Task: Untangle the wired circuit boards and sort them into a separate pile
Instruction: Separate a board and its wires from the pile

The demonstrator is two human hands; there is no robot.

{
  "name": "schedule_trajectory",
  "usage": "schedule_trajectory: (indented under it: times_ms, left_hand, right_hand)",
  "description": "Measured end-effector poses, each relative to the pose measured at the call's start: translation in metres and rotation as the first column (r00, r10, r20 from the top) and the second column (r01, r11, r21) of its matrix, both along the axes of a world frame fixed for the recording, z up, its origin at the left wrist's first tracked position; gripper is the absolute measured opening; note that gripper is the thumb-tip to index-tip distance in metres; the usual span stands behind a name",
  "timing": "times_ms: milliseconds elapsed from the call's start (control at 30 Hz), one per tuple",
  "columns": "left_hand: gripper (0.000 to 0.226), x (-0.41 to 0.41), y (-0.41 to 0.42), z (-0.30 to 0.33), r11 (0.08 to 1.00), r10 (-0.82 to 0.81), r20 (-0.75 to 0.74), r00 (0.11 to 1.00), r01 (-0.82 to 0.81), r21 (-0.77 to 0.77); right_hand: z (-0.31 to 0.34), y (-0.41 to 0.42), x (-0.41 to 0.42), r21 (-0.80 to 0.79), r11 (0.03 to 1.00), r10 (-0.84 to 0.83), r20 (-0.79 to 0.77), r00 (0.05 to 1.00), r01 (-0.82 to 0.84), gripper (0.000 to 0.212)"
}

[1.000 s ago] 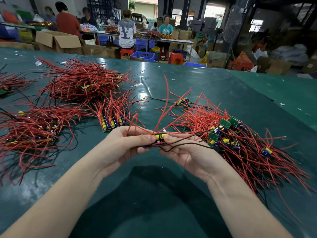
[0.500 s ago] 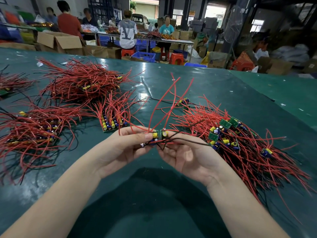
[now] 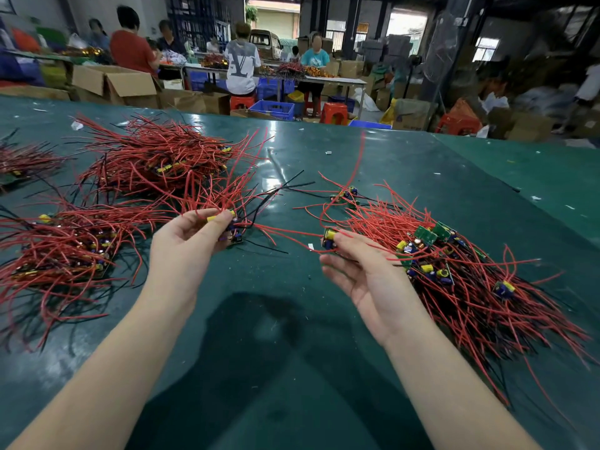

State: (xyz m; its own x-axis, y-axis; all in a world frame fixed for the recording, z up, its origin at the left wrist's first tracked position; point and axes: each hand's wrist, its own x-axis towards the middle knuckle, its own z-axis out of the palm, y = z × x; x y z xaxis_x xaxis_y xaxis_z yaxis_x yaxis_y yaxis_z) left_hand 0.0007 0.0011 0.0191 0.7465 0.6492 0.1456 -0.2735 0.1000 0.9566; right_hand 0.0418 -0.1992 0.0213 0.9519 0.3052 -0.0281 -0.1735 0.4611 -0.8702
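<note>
Pulled apart, left hand (image 3: 185,237) pinches one board (image 3: 227,222), right hand (image 3: 360,271) pinches another board (image 3: 329,238).

The table (image 3: 292,319) is dark green. The wires (image 3: 470,303) are red, with some black ones. The little boards (image 3: 425,235) are green, with yellow and blue parts. Far back, stools (image 3: 334,112) are orange and crates (image 3: 274,109) are blue.

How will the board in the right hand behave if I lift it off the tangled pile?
The board looks small, probably light. Its red wires arc loosely, so likely floppy and trailing. They run towards the tangled pile, so snagging seems possible.
</note>
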Motion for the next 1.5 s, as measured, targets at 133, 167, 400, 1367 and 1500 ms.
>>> schedule_trajectory:
  times_ms: [133,167,400,1367,1500]
  left_hand:
    - [0.007,0.003,0.000,-0.005,0.999,0.025,-0.030,0.999,-0.023,0.045]
    - [0.008,0.003,0.000,-0.006,0.998,0.031,-0.034,0.999,-0.029,0.055]
    - [0.009,0.008,0.016,-0.015,0.970,0.120,-0.141,0.983,-0.086,0.227]
    - [0.014,-0.012,-0.039,-0.008,0.764,-0.447,-0.110,0.888,0.443,0.469]
    - [0.010,-0.012,-0.035,-0.006,0.803,-0.444,-0.066,0.894,0.430,0.412]
  right_hand:
    - [0.002,-0.002,0.001,0.052,0.998,-0.038,-0.050,0.998,0.040,0.016]
    - [0.002,-0.002,0.001,0.052,0.997,-0.051,-0.056,0.997,0.054,0.013]
    - [0.007,-0.011,0.007,0.047,0.986,-0.154,-0.114,0.982,0.160,0.012]
    - [-0.007,0.010,-0.012,-0.433,0.895,0.200,0.187,0.962,-0.102,0.018]
    - [-0.005,0.007,-0.011,-0.364,0.924,0.182,0.158,0.970,-0.114,0.014]
